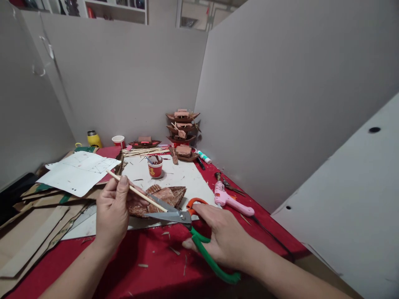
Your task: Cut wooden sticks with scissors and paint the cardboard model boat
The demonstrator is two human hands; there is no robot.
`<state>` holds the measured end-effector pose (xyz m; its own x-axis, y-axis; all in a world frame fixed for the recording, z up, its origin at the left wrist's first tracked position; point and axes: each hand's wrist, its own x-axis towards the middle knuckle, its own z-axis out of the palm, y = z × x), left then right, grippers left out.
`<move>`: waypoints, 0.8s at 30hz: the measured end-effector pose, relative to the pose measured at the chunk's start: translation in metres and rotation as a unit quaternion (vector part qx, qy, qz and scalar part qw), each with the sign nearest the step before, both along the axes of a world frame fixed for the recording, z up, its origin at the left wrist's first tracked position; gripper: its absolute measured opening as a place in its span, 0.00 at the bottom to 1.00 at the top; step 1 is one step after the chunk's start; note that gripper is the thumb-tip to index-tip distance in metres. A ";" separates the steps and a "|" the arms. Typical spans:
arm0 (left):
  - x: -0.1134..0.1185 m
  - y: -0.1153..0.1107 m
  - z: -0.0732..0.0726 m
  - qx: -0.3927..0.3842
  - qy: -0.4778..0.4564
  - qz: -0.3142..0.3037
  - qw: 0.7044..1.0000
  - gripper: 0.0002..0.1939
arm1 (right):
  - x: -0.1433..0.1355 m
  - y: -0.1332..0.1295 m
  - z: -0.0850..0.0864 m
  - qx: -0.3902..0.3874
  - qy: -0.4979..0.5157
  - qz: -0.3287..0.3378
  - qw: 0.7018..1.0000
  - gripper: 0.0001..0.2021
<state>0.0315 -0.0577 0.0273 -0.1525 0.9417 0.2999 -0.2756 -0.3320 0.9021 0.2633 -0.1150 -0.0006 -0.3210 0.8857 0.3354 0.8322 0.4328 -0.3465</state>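
Note:
My left hand (114, 203) pinches a thin pale wooden stick (137, 191), which slants down to the right. The stick's lower end lies between the parted blades of a pair of scissors (174, 216). Those scissors have one orange and one green handle, and my right hand (222, 232) grips them with fingers through the loops. Behind the blades, a brown model boat hull (178, 195) with ribbed sides rests on the white board (193, 182); my left hand and the scissors cover part of it.
A red paper cup (155, 169) with brown paint stands mid-board. Finished model boats (182, 128) are stacked at the back, near a row of sticks (145, 152). A pink glue gun (232, 201) with a cord lies at right. Cardboard (40, 220) and drawn paper (81, 170) fill the left.

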 end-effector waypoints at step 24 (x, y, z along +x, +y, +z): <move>0.001 0.002 0.007 -0.018 -0.066 -0.040 0.997 0.14 | 0.011 -0.003 0.010 -0.001 -0.036 -0.027 0.999 0.24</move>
